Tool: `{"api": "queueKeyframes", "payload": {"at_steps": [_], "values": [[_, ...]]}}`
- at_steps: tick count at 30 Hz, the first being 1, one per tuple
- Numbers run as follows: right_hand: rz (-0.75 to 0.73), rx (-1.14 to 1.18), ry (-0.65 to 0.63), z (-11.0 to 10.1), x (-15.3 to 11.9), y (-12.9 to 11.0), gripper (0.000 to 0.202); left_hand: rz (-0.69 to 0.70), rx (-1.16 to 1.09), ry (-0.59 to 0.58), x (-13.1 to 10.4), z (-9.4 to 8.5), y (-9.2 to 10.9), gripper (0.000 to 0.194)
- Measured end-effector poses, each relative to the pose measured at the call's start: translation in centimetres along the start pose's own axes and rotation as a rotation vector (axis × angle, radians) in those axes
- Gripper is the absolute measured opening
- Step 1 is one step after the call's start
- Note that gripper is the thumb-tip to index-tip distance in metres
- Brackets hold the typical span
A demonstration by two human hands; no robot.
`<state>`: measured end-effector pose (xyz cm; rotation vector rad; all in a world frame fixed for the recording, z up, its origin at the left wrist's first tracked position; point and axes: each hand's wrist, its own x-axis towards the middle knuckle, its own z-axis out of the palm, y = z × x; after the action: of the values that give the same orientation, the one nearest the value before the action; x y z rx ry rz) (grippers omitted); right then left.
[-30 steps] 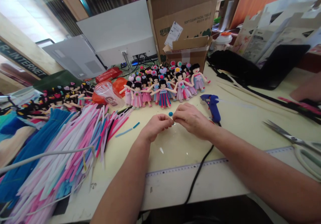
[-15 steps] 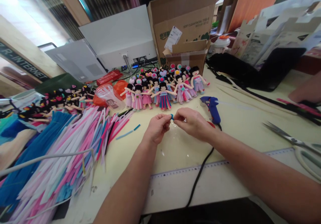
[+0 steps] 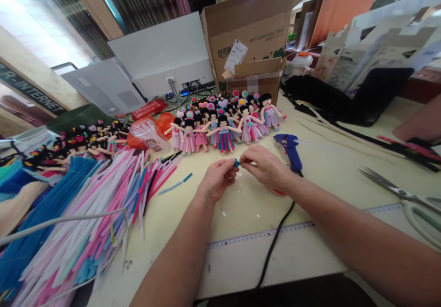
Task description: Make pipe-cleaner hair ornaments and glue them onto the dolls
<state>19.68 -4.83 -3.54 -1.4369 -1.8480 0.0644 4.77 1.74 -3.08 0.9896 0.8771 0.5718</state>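
Observation:
Between my fingertips, over the middle of the table, is a small blue piece of pipe cleaner [image 3: 237,163], mostly covered by the fingers. My left hand [image 3: 217,178] pinches it from the left. From the right, my right hand [image 3: 263,165] pinches its other side. A blue glue gun [image 3: 292,152] lies just beyond my right hand, its black cord running down to the table's front edge. To the left of my hands lie two short pipe cleaner pieces, a light blue one [image 3: 170,188] and a darker blue one [image 3: 188,177].
Several pipe-cleaner dolls [image 3: 225,132] stand behind my hands. Bundles of pipe cleaners [image 3: 86,206] cover the left side. Scissors [image 3: 401,191] lie at the right, and a ruler [image 3: 262,235] runs along the front. A cardboard box [image 3: 251,27] stands at the back. Someone's arm [image 3: 418,121] shows at the far right.
Both hands stay together on the blue piece. The right fingers have shifted slightly and the piece is turned a little. The view has moved slightly.

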Motion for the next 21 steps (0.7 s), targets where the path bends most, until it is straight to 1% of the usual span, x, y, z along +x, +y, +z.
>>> {"api": "queueKeyframes", "payload": {"at_steps": [2, 5, 8, 11, 14, 18, 21], "values": [[-0.044, -0.038, -0.022, -0.2, 0.0, 0.3, 0.012, -0.008, 0.099, -0.042, 0.0, -0.6, 0.4, 0.042], [-0.086, -0.097, -0.064, -0.4, 0.1, 0.5, 0.018, 0.027, 0.265, -0.086, -0.2, -1.2, 0.8, 0.037], [-0.117, -0.131, -0.103, -0.3, 0.1, 0.3, 0.022, 0.072, 0.379, -0.114, -0.4, -1.3, 1.0, 0.030], [-0.130, -0.137, -0.118, -0.4, 0.1, 0.2, 0.022, 0.128, 0.431, -0.123, -0.5, -1.2, 1.1, 0.026], [-0.109, -0.112, -0.103, -0.4, 0.1, 0.3, 0.018, 0.151, 0.402, -0.114, -0.5, -1.1, 1.0, 0.027], [-0.058, -0.066, -0.054, -0.5, 0.1, 0.1, 0.009, 0.135, 0.236, -0.077, -0.2, -1.0, 0.6, 0.031], [-0.006, -0.041, -0.038, -0.4, 0.0, -0.3, 0.011, 0.121, 0.122, -0.045, 0.0, -0.7, 0.3, 0.035]]}}
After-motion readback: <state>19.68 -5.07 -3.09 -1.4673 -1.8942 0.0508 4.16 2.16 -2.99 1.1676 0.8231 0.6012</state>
